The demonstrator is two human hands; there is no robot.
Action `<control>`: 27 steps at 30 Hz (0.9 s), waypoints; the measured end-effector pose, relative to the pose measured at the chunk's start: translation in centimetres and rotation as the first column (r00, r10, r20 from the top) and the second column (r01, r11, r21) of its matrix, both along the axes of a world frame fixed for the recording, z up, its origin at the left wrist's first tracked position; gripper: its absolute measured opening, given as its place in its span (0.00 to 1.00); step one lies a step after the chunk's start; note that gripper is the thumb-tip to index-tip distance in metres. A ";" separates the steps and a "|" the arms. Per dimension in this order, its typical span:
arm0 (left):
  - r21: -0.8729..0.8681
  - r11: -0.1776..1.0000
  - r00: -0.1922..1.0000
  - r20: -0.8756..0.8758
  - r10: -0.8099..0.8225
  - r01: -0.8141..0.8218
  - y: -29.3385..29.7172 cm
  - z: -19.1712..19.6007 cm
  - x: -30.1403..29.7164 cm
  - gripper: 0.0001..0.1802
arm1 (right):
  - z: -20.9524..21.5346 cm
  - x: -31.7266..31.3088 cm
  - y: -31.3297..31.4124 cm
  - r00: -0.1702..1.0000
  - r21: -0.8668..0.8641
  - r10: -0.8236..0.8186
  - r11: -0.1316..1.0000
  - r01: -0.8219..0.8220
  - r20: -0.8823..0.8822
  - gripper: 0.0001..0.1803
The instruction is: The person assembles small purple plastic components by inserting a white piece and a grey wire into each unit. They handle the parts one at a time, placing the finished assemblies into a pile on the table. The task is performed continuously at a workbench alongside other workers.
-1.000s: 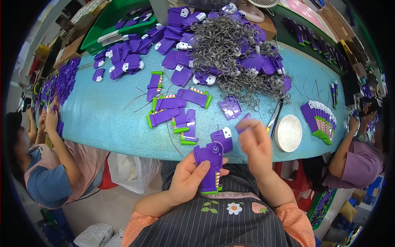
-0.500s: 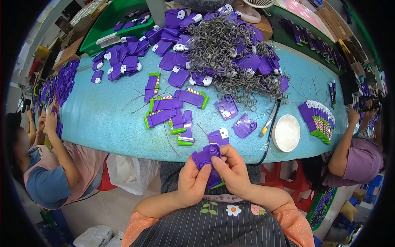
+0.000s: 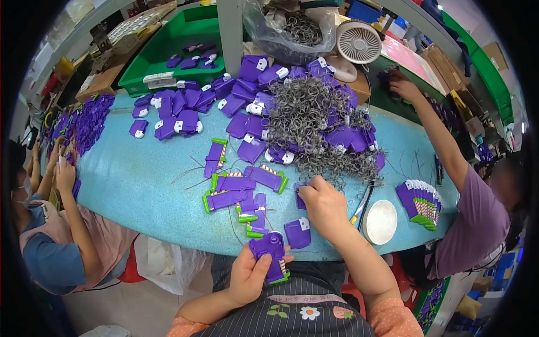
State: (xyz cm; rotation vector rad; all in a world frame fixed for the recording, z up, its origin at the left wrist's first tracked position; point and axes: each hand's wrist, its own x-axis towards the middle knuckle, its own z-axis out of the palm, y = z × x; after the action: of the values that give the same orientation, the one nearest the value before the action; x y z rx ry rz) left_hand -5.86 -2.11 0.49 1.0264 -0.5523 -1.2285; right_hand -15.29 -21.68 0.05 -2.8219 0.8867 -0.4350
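Note:
My left hand (image 3: 250, 275) grips a purple plastic casing (image 3: 268, 245) near the table's front edge. Below its round boss, the casing shows a red-and-white striped strip and a green edge. My right hand (image 3: 324, 206) reaches over the tabletop with fingers pinched at a small purple plastic piece (image 3: 300, 197), most of it hidden under the hand. Between my hands lies a flat purple part with a white corner (image 3: 297, 233). Left of that, several purple parts with green ends (image 3: 229, 183) lie in a loose cluster with thin wires.
A heap of grey metal rings (image 3: 314, 121) covers purple parts at the back. A white bowl (image 3: 380, 222) and a fanned stack (image 3: 420, 203) stand right. A green tray (image 3: 135, 76) and a fan (image 3: 359, 42) are behind. Co-workers sit on both sides, one with an arm (image 3: 443, 132) stretched over the table.
My right hand has left the casing and moved forward to the purple piece; my left hand keeps the casing. The view has tilted up. The right-hand co-worker's arm now reaches toward the back.

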 end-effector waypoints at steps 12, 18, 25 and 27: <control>-0.007 0.998 0.993 -0.098 -0.067 0.067 1.4 0.1 -1.3 0.16 | 6.3 -15.8 2.8 0.815 0.296 -0.531 0.837 0.460 0.233 0.07; 0.009 0.985 0.975 -0.148 -0.168 0.171 0.5 0.5 -2.6 0.16 | 2.4 -17.3 3.5 0.763 0.313 -0.551 0.830 0.461 0.337 0.07; 0.055 0.975 0.969 -0.135 -0.207 0.216 0.2 0.5 -2.2 0.18 | 2.6 -17.9 3.9 0.558 0.441 -0.638 0.770 0.460 0.531 0.02; 0.068 0.962 0.958 -0.135 -0.253 0.263 -0.1 0.7 -2.2 0.18 | 3.4 -17.1 4.4 0.489 0.522 -0.609 0.791 0.318 0.625 0.01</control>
State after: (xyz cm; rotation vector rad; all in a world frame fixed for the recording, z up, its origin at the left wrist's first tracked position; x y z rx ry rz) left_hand -8.01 -2.17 1.20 0.9614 -0.5515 -1.5489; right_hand -32.37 -17.29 3.48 -1.6900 1.3209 -1.3011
